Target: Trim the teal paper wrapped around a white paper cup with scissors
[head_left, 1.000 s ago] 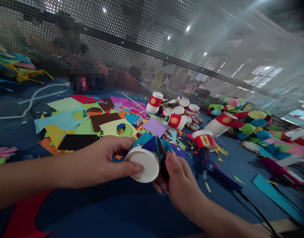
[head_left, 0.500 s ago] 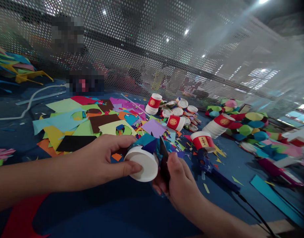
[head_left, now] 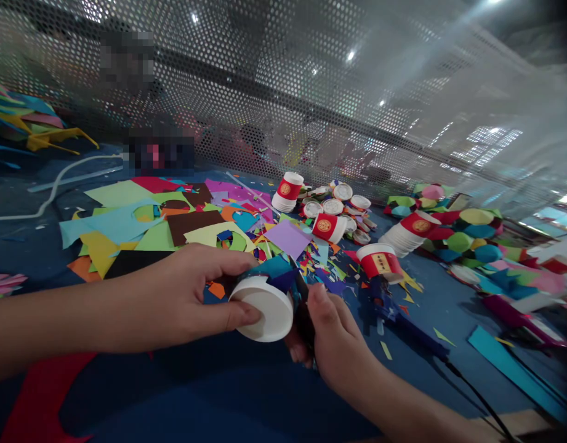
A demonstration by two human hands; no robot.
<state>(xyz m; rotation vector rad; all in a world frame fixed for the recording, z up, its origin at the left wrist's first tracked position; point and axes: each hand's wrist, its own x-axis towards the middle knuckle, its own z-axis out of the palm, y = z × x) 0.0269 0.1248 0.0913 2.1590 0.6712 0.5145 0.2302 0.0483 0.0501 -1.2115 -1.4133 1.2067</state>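
Observation:
My left hand (head_left: 209, 289) grips a paper cup (head_left: 267, 317) wrapped in blue paper, its thumb pressed on the white round base that faces me. Dark blue and teal paper (head_left: 281, 274) stands up around the cup's far side. In my right hand (head_left: 332, 326) is a pair of scissors (head_left: 303, 292); the dark blades point up and away, right beside the blue paper. The handles are mostly hidden by my fingers. Whether the blades touch the paper I cannot tell.
Coloured paper sheets (head_left: 195, 224) and scraps cover the table's middle. Beyond are red-and-white paper cups (head_left: 329, 227), some stacked. A blue glue gun (head_left: 410, 326) with a black cord lies at right. A red paper piece (head_left: 47, 394) is front left. A perforated metal screen (head_left: 265, 92) rises behind.
The scissors' blades, apart before, now look closer together beside the blue paper. The cup has tilted slightly and moved a little left.

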